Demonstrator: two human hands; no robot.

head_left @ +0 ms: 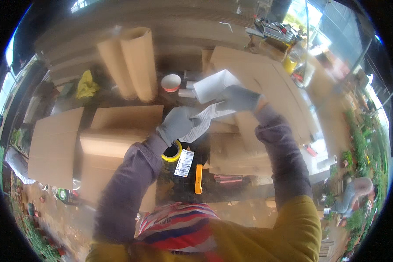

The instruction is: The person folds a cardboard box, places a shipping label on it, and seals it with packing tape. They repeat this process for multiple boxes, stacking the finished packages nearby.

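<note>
My left hand (179,123), in a grey glove, is closed on the near end of a printed paper strip (201,126) above the middle of the table. The gloved right hand (240,99) is closed too, gripping the strip farther up. Beside its fingers is a large curved piece of white paper (214,85); whether it joins the strip I cannot tell. Below my left hand lie a roll of yellow tape (172,151) and a printed white label (184,163). An orange utility knife (198,179) rests near the table's front edge.
An open cardboard box (113,144) stands at left, flaps spread. Tall cardboard rolls (137,65) stand behind it, near a yellow cloth (87,85). A red-and-white bowl (171,82) sits farther back. Flat cardboard sheets (257,74) cover the right side. Another person (356,196) crouches among plants at far right.
</note>
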